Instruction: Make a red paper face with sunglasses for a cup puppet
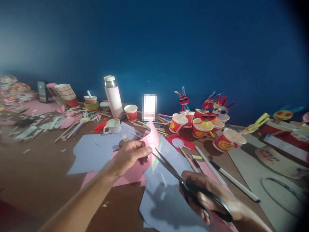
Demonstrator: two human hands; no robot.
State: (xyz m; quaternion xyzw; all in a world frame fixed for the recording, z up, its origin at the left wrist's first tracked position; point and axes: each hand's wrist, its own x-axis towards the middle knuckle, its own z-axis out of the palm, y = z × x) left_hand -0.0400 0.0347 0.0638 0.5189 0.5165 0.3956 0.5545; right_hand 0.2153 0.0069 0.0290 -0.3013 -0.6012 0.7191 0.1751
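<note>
My left hand [130, 154] pinches a small piece of pink paper [151, 139] and holds it upright above the table. My right hand [212, 196] grips black-handled scissors [183, 180]; their blades are parted and point up-left, with the tips at the lower edge of the pink piece. Below both hands lie lavender paper sheets [96, 151] and a larger pink sheet [132, 175] on the brown table [36, 174].
Red paper cups with craft figures [205, 124] stand at the back right. A thermos [113, 96], a white mug [113, 126], stacked cups [66, 93] and paper scraps sit at the back left. A white marker [234, 182] and pencils lie right of the scissors. Cardboard [272, 180] covers the right side.
</note>
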